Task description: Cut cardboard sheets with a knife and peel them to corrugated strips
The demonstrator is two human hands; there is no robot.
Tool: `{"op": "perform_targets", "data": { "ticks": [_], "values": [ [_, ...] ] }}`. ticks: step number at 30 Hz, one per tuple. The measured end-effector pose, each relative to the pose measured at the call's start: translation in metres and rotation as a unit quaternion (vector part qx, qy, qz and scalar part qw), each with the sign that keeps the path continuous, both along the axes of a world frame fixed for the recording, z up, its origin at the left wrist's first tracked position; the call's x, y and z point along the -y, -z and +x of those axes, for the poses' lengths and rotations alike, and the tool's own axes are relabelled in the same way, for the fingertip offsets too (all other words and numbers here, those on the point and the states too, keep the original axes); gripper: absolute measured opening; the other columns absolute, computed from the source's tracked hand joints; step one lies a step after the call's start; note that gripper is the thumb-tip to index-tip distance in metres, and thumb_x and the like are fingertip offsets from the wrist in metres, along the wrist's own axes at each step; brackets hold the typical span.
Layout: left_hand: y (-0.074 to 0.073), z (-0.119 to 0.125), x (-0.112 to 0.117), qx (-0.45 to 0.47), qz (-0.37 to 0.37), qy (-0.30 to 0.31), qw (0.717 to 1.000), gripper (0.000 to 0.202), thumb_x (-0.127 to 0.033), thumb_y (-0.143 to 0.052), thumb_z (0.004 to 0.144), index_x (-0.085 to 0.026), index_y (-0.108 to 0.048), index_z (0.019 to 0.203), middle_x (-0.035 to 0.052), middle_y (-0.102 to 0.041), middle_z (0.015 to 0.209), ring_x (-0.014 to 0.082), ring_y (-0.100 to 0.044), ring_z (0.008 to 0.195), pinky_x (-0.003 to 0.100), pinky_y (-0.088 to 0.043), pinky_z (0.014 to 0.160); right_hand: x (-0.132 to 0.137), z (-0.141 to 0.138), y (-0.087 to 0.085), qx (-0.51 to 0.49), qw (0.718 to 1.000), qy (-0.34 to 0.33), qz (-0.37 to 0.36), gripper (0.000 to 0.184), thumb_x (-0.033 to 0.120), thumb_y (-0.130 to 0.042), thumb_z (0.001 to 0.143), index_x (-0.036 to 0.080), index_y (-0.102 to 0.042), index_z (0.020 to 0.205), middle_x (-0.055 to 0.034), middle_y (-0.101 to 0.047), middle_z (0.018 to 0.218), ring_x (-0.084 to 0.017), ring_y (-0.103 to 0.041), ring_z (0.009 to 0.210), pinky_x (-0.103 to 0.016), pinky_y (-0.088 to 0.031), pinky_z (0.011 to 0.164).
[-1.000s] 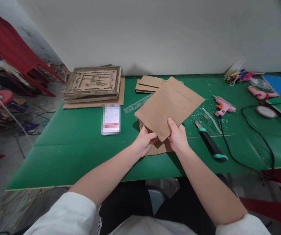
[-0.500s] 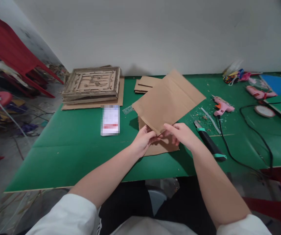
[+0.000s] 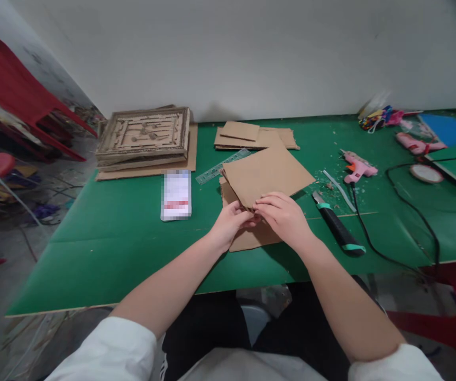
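Both hands grip the near corner of a brown cardboard sheet, which is tilted above the table and looks layered along its left edge. My left hand pinches that corner from the left, thumb on top. From the right, my right hand has its fingers closed over the same corner; some fingertips are hidden. Beneath lies another cardboard piece on the green table, partly covered by the hands and sheet. A clear ruler lies just beyond, to the left.
Right of my hands lie a utility knife, a glue stick, a pink glue gun with a black cord, and a tape roll. A phone lies left, before stacked cardboard panels. Cardboard pieces rest behind.
The cardboard sheet has tipped lower toward the table and turned, uncovering more of the ruler and the pieces behind. My right hand has closed in around the corner near my left hand.
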State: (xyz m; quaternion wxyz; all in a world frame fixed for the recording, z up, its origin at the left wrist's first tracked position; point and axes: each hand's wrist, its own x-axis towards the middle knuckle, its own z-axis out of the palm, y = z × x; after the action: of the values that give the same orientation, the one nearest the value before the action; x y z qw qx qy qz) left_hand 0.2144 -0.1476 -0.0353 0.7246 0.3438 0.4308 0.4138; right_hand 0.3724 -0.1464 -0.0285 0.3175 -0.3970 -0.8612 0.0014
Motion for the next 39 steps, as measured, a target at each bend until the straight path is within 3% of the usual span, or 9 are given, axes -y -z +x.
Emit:
{"op": "perform_targets", "data": {
  "ticks": [5, 9, 12, 17, 22, 28, 33, 39],
  "values": [
    [0.0, -0.001, -0.001, -0.017, -0.012, 0.024, 0.999, 0.016, -0.014, -0.061, 0.07, -0.011, -0.057, 0.085, 0.0073, -0.065, 0.073, 0.0118, -0.063, 0.066, 0.024, -0.049, 0.063, 0.001, -0.001, 0.0, -0.021, 0.997, 0.038, -0.064, 0.019, 0.021, -0.042, 0.087, 0.016, -0.06, 0.085, -0.0094, -0.063, 0.09, -0.019, -0.056, 0.086, -0.033, -0.046, 0.077],
    [0.001, -0.001, -0.002, 0.031, -0.016, 0.026, 0.999, 0.033, -0.008, -0.061, 0.067, -0.016, -0.054, 0.097, 0.0067, -0.064, 0.092, 0.0116, -0.062, 0.075, 0.028, -0.049, 0.073, 0.002, -0.005, 0.005, -0.037, 0.995, 0.024, -0.092, 0.017, 0.021, -0.042, 0.087, 0.017, -0.058, 0.085, -0.0088, -0.062, 0.091, -0.018, -0.056, 0.086, -0.032, -0.045, 0.076],
    [0.002, 0.001, -0.002, 0.053, -0.011, 0.007, 0.999, 0.043, -0.001, -0.058, 0.063, -0.018, -0.05, 0.102, 0.0066, -0.061, 0.102, 0.0136, -0.061, 0.084, 0.032, -0.048, 0.08, 0.003, -0.008, 0.007, -0.036, 0.995, 0.017, -0.095, 0.017, 0.02, -0.042, 0.087, 0.017, -0.058, 0.084, -0.0087, -0.061, 0.089, -0.018, -0.055, 0.086, -0.031, -0.045, 0.075],
    [0.003, 0.005, -0.001, 0.031, -0.002, -0.039, 0.999, 0.043, -0.001, -0.054, 0.064, -0.017, -0.046, 0.104, 0.0081, -0.062, 0.101, 0.0143, -0.062, 0.078, 0.036, -0.05, 0.078, 0.005, -0.011, 0.009, -0.005, 0.997, 0.017, -0.069, 0.02, 0.02, -0.04, 0.088, 0.016, -0.059, 0.083, -0.0094, -0.061, 0.086, -0.019, -0.054, 0.085, -0.032, -0.044, 0.073],
    [0.001, 0.006, 0.0, -0.002, 0.011, -0.042, 0.999, 0.04, -0.002, -0.05, 0.066, -0.016, -0.046, 0.103, 0.007, -0.064, 0.092, 0.0141, -0.062, 0.074, 0.037, -0.05, 0.075, 0.005, -0.013, 0.01, 0.018, 0.999, 0.009, -0.043, 0.021, 0.018, -0.039, 0.087, 0.015, -0.059, 0.082, -0.0101, -0.061, 0.086, -0.019, -0.053, 0.085, -0.034, -0.044, 0.073],
    [0.003, 0.006, -0.001, -0.019, 0.034, -0.038, 0.999, 0.031, -0.005, -0.05, 0.066, -0.017, -0.047, 0.095, 0.0002, -0.062, 0.074, 0.0077, -0.056, 0.057, 0.022, -0.047, 0.058, 0.009, -0.02, 0.007, 0.033, 0.997, 0.069, -0.028, 0.02, 0.018, -0.043, 0.084, 0.015, -0.059, 0.096, -0.0102, -0.061, 0.09, -0.021, -0.052, 0.085, -0.036, -0.043, 0.075],
    [0.008, 0.006, -0.001, -0.049, 0.043, -0.039, 0.997, 0.028, -0.007, -0.05, 0.066, -0.017, -0.049, 0.092, -0.0035, -0.055, 0.061, 0.0064, -0.05, 0.049, 0.019, -0.041, 0.051, 0.014, -0.028, 0.011, 0.068, 0.991, 0.115, 0.018, 0.018, 0.014, -0.045, 0.082, 0.014, -0.062, 0.078, -0.0108, -0.061, 0.081, -0.021, -0.053, 0.079, -0.033, -0.044, 0.067],
    [0.006, 0.006, -0.003, -0.068, 0.034, -0.055, 0.996, 0.023, -0.007, -0.052, 0.063, -0.017, -0.047, 0.083, -0.0055, -0.05, 0.054, 0.006, -0.046, 0.044, 0.018, -0.037, 0.047, 0.016, -0.032, 0.02, 0.081, 0.985, 0.136, 0.067, 0.02, 0.012, -0.042, 0.082, 0.015, -0.06, 0.073, -0.0088, -0.06, 0.073, -0.018, -0.053, 0.069, -0.029, -0.041, 0.061]
  ]
}}
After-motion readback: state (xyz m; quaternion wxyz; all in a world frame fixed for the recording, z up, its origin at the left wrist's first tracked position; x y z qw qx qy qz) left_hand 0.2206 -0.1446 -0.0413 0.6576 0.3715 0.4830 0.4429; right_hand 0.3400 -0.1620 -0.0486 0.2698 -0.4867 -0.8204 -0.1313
